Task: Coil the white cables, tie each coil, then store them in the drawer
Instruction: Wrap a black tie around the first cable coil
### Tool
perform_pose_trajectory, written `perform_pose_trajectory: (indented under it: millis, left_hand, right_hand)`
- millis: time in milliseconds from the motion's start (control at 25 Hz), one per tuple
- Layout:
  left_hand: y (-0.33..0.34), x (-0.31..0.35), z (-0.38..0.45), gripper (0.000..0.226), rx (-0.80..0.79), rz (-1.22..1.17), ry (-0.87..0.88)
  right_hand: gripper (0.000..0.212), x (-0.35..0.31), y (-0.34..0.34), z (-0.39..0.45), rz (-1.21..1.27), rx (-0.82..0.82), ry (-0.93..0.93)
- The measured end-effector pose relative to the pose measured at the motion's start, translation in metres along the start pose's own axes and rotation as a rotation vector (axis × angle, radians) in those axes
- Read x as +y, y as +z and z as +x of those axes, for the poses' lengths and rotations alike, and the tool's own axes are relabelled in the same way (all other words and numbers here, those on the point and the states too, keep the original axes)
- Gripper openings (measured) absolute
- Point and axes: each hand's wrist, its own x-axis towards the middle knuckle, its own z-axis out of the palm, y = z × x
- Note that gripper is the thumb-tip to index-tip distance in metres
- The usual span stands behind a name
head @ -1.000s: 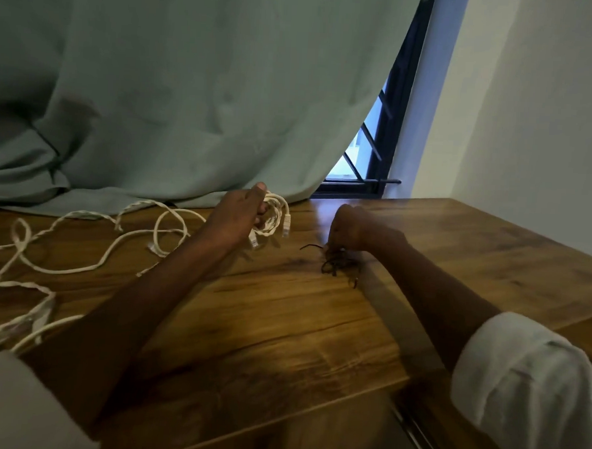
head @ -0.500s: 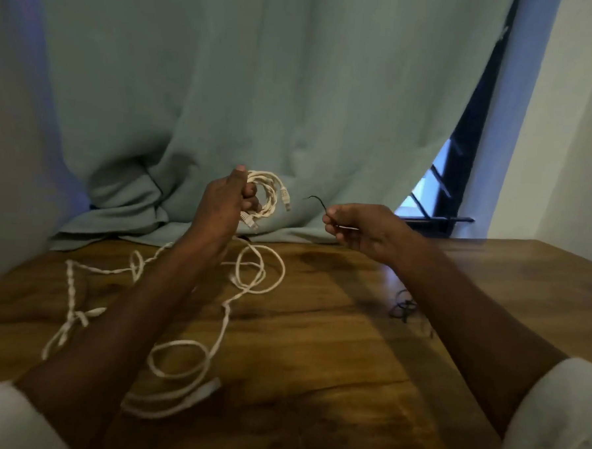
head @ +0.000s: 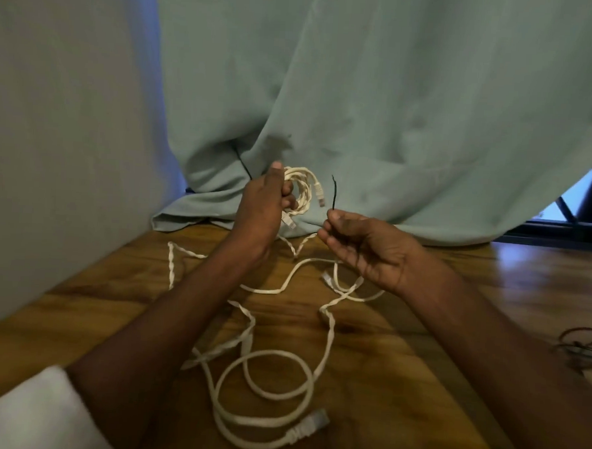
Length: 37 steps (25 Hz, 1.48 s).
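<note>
Now the right hand (head: 365,248) has come up off the table (head: 489,303) pinching one black twist tie (head: 333,192) upright, close beside the small white coil (head: 301,190) the left hand (head: 263,205) clenches, so tying looks next; a second ago it was down at the dark tie pile (head: 583,346) by the right edge. Loose white cables (head: 265,387) sprawl mid-table under both arms, uncoiled; the curtain (head: 362,107) hangs behind; no drawer visible

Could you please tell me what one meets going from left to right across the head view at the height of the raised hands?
Left hand → coiled white cable in its grip → black tie pinched upright → right hand → dark window frame past the curtain's edge.
</note>
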Motion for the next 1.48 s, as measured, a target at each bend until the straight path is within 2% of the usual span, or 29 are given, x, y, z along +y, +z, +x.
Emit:
perform_pose_trajectory:
  millis: [240,360,480,600,800,1000,1160,1320,1480]
  left_hand:
    - [-0.002,0.005,-0.012,0.049,0.015,0.002,0.021]
    - [0.0,0.009,-0.016,0.049,-0.018,0.034,0.072]
    - [0.006,0.01,-0.022,0.049,-0.092,0.094,0.133]
    - [0.012,0.013,-0.031,0.047,-0.202,0.159,0.154]
    - [0.009,0.011,-0.032,0.05,-0.353,0.257,0.125]
    - [0.006,0.012,-0.026,0.05,-0.348,0.288,0.088]
    - [0.004,0.01,-0.025,0.057,-0.309,0.252,0.068]
    - [0.013,0.017,-0.03,0.049,-0.244,0.227,0.024]
    - [0.014,0.012,-0.034,0.054,-0.213,0.2,0.15]
  right_hand:
    - [0.004,-0.006,0.003,-0.014,-0.275,0.025,0.042]
    - [0.011,0.0,0.005,-0.012,-0.379,0.048,0.043]
    - [0.018,0.002,0.005,-0.008,-0.302,0.1,0.02]
    - [0.003,0.001,0.005,-0.01,-0.136,0.086,0.051]
    - [0.008,0.007,0.009,-0.011,0.141,0.055,0.112]
    - [0.014,0.009,0.017,-0.015,0.233,0.055,0.114]
    - [0.011,0.011,0.022,-0.02,0.284,0.007,0.127]
    - [0.012,0.011,0.027,-0.021,0.319,0.002,0.098]
    - [0.009,0.015,0.03,-0.019,0.349,-0.039,0.075]
